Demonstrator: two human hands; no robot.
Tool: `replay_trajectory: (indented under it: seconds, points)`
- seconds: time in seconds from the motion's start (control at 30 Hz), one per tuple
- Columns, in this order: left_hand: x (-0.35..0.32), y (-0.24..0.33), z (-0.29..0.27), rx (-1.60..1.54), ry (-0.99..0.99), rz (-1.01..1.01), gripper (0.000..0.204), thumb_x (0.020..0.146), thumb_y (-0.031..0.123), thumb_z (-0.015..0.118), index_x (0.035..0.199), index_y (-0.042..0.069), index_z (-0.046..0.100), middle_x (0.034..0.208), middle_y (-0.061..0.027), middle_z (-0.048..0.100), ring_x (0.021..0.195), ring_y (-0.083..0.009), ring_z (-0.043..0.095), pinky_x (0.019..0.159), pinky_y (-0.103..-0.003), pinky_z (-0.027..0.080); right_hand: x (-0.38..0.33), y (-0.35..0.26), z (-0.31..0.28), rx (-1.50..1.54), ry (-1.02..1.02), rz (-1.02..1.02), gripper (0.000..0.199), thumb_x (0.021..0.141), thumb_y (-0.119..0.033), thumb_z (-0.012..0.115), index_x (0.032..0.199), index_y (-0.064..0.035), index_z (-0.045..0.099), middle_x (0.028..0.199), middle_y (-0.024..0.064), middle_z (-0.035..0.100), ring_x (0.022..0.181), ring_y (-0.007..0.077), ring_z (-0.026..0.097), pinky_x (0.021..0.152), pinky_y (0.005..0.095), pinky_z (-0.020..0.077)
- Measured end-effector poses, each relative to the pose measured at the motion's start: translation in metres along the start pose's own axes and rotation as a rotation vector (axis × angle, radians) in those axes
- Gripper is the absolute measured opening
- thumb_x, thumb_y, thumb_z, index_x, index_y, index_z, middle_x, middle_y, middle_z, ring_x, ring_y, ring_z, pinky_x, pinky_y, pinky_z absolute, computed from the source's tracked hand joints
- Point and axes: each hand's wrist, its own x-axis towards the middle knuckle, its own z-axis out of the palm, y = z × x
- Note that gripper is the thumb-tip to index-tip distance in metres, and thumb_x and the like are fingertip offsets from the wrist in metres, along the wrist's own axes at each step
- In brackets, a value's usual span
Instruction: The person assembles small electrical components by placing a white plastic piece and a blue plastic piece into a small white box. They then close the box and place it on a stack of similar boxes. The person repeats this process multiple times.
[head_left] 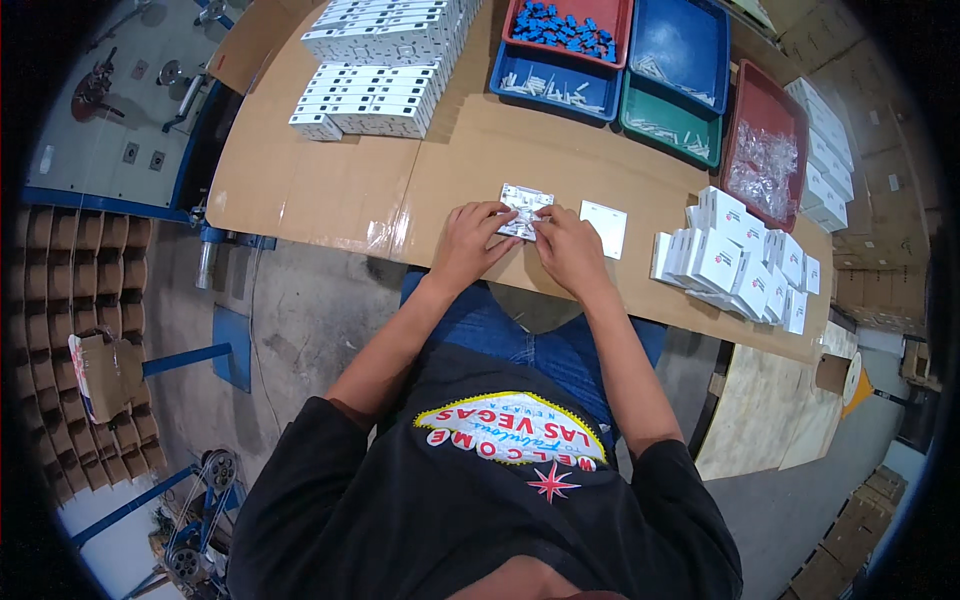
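A white square plastic frame (527,200) with moulded detail lies near the front edge of the cardboard-covered table. My left hand (472,240) grips its left side, the fingertips bent in over its middle. From the other side my right hand (573,250) has its thumb and forefinger closed at the right part of the frame. Whether a small part sits between the fingertips is hidden. Beside my right hand lies a flat white square plate (606,230), which neither hand touches.
Stacked white boxes (375,90) stand at the far left. Farther back are a red tray (515,35) of blue parts, a blue tray (500,88) and a green tray (705,155) of white pieces. A dark red tray (740,100) holds clear bags. White packets (715,255) are piled at right.
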Motion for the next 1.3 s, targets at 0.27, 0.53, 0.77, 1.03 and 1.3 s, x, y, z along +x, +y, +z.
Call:
replay_trajectory:
  seconds: [0.27,0.53,0.77,1.03,1.3]
  points:
    - [-0.004,0.000,0.003,0.012,0.002,0.001,0.033,0.082,0.024,0.082,0.111,0.012,0.071,0.117,-0.0021,0.069,0.111,-0.0253,0.062,0.095,-0.042,0.047,-0.002,0.001,-0.003,0.035,0.005,0.013,0.015,0.088,-0.017,0.072,0.099,-0.0070,0.077,0.110,0.0039,0.070,0.099,0.0240,0.067,0.081,0.0417,0.0522]
    - [-0.002,0.003,0.001,-0.013,-0.002,-0.058,0.038,0.080,0.022,0.085,0.112,0.010,0.068,0.126,-0.0097,0.063,0.113,-0.0298,0.062,0.097,-0.044,0.046,-0.001,0.004,0.004,0.100,0.062,-0.032,0.014,0.087,-0.014,0.073,0.098,-0.0058,0.075,0.104,0.0072,0.070,0.093,0.0283,0.068,0.080,0.0425,0.0528]
    - [-0.001,-0.001,0.000,-0.020,0.012,-0.114,0.074,0.078,0.034,0.086,0.138,0.007,0.053,0.138,-0.0123,0.057,0.129,-0.0328,0.054,0.110,-0.049,0.040,0.002,0.001,-0.003,0.206,0.050,0.054,0.015,0.086,-0.012,0.074,0.100,-0.0075,0.070,0.098,0.0095,0.069,0.089,0.0306,0.068,0.075,0.0436,0.0539]
    - [0.001,-0.004,0.006,0.045,-0.097,-0.188,0.098,0.077,0.049,0.084,0.153,0.005,0.042,0.154,-0.0166,0.049,0.148,-0.0345,0.041,0.123,-0.056,0.027,0.012,0.005,-0.011,0.344,0.180,0.162,0.011,0.090,-0.014,0.074,0.098,-0.0077,0.070,0.099,0.0071,0.070,0.078,0.0279,0.069,0.070,0.0387,0.0556]
    - [0.003,0.000,0.004,0.116,-0.119,-0.198,0.099,0.077,0.055,0.083,0.151,0.001,0.045,0.151,-0.0186,0.051,0.146,-0.0357,0.043,0.121,-0.057,0.029,0.092,0.035,-0.047,0.279,0.320,0.330,0.013,0.093,-0.019,0.069,0.102,-0.0093,0.072,0.097,0.0070,0.072,0.072,0.0251,0.068,0.067,0.0387,0.0534]
